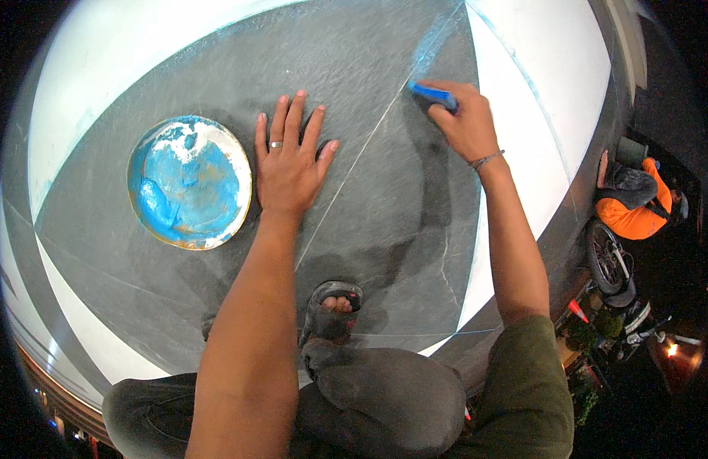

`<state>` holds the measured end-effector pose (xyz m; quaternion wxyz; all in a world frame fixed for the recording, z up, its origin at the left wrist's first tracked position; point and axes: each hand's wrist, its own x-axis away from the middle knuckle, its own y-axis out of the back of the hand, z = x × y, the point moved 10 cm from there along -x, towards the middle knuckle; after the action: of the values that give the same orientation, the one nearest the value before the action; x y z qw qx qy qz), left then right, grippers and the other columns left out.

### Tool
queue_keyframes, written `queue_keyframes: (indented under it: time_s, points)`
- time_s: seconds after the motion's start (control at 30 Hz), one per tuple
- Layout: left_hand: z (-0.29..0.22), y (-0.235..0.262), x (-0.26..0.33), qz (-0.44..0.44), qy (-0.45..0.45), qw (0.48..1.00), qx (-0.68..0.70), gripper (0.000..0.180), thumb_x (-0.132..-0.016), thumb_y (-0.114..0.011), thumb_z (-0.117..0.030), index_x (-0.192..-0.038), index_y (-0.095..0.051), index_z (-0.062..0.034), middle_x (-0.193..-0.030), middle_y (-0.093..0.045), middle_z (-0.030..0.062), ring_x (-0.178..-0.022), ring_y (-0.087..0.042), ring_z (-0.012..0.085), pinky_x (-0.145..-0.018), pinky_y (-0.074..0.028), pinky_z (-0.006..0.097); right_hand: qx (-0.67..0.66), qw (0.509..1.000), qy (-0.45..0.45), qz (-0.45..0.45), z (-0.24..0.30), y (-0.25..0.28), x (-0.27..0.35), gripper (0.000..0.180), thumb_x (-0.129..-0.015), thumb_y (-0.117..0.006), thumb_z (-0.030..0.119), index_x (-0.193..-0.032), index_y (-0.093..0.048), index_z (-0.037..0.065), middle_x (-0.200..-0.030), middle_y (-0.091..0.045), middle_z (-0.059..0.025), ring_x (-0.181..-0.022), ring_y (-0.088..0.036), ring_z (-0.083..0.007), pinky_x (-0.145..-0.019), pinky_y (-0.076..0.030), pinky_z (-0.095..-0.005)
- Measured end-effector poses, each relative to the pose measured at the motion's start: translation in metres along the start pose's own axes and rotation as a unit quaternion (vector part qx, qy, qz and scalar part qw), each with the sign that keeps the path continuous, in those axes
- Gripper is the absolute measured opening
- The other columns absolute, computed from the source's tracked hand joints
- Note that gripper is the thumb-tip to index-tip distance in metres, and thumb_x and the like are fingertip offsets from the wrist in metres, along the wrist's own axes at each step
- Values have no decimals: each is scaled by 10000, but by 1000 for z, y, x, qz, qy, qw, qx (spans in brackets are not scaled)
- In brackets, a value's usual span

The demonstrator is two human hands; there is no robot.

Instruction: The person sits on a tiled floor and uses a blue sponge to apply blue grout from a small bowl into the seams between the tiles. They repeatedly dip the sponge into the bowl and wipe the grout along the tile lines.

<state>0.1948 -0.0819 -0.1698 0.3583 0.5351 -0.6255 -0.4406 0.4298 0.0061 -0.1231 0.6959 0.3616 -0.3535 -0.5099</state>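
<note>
1. Our right grip (pixel 470 122) is closed on a blue tool (pixel 433 97), thumb on the near side and fingers curled over the far side; we cannot tell whether it is a sponge or a brush.
2. The blue tool sits at one o'clock from the centre of our view, its front end at the grey ground (pixel 354 61).
3. Its long axis runs from ten to four o'clock, the free end pointing to about ten.
4. From that end a streak of blue paint (pixel 436 46) stretches toward one o'clock, while a thin pale line (pixel 354 170) leads away toward seven.
5. Our left grip (pixel 289 172) is empty and spread wide, palm down on the ground, fingers toward twelve o'clock, a ring (pixel 275 144) on one.
6. Just beside it, at nine o'clock, lies a round shallow dish (pixel 241 157), smeared white and blue, with a thick blue blob (pixel 157 203) at its eight o'clock side.
7. Near three o'clock, well apart from us, sits a person in orange (pixel 637 216).
</note>
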Motion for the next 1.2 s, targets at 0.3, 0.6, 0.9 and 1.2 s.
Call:
queue_keyframes:
  time_s: [0.3, 0.6, 0.9, 1.2]
  points:
    - [-4, 1, -2, -21, -11, 1000, 14, 537, -974, -659, -400, -1460, -570, -190, -1654, -345, 45, -1550, -276, 265, -1261, -208, 544, 172, 969, 127, -123, 18, -7, 5, 579, -703, -799, 6, -1256, -728, 161, -1275, -703, 9, -1055, -605, -281, -954, -526, -389]
    - [-2, 2, -1, -18, -7, 1000, -6, 556, -972, -636, -485, -1457, -579, -218, -1644, -361, 33, -1551, -261, 240, -1261, -206, 545, 60, 990, -52, -114, -54, 44, -41, 320, -868, -686, 265, -1142, -772, 124, -1014, -757, -169, -941, -705, -392, -868, -557, -477]
    - [6, 1, 3, -20, 0, 1000, 1, 540, -987, -634, -417, -1477, -549, -206, -1660, -335, 30, -1553, -266, 244, -1260, -201, 545, 62, 997, 49, -3, 29, -30, 1, 285, -839, -707, 194, -1108, -781, 134, -1100, -738, -115, -994, -644, -351, -932, -526, -471]
    - [-4, 5, -2, -30, -15, 999, 12, 519, -987, -643, -397, -1459, -566, -197, -1652, -351, 38, -1547, -285, 262, -1256, -211, 550, 127, 973, 139, -132, 29, -8, 19, 622, -734, -766, 29, -1326, -692, 204, -1302, -696, 23, -1055, -597, -312, -953, -508, -383]
